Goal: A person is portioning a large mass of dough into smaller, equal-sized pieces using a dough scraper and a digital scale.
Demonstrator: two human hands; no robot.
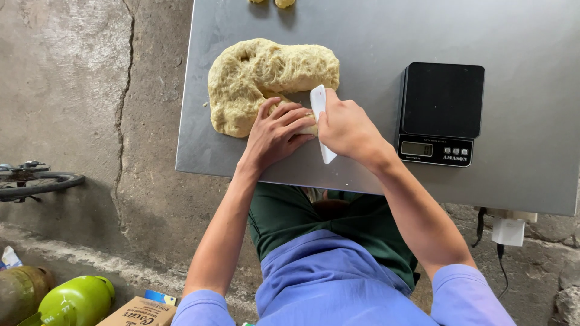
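- Grey metal desk (374,36) over cracked concrete floor, black scale (441,111) at the right.
- Left hand (275,131) flat, fingers spread, pressing the dough (266,75) at its near end.
- Right hand (345,128) closed around a white scraper (319,102), edge down beside the dough.

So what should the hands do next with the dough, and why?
Probably press the white scraper straight down to finish the cut. The right hand holds it on edge at the lower end of the big dough mass, and the left hand lies flat on the small end piece beside the blade. The black scale sits empty alongside.
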